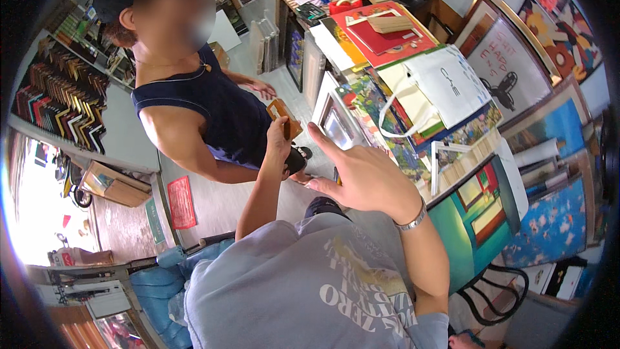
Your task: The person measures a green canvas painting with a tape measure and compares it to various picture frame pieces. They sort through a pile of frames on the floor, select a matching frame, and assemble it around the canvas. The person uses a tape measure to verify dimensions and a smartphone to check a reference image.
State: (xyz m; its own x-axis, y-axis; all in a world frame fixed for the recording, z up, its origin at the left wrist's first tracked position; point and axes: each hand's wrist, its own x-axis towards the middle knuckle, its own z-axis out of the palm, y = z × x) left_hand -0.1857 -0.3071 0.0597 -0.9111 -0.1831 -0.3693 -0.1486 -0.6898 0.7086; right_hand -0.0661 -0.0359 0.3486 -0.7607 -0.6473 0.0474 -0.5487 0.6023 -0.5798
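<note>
My left hand (278, 143) is raised in front of me, its fingers closed on a small orange-brown rectangular item (295, 130). Whether this is a wallet or a piece of wood, I cannot tell. To its right is my right hand (368, 178), holding nothing, with the index finger stretched toward the item and the thumb apart. A metal-banded watch (413, 218) circles the right wrist. Facing me on the left stands a person in a dark sleeveless top (206, 103). One of that person's hands (258, 88) hangs just beyond the orange-brown item.
On the right, a long table carries a white paper bag (445, 87), red folders (381, 32) and colourful prints (361, 100). Framed pictures lean along the right wall, including a blue one (549, 220). Frame corner samples (64, 100) hang at the left, above a blue padded seat (158, 291).
</note>
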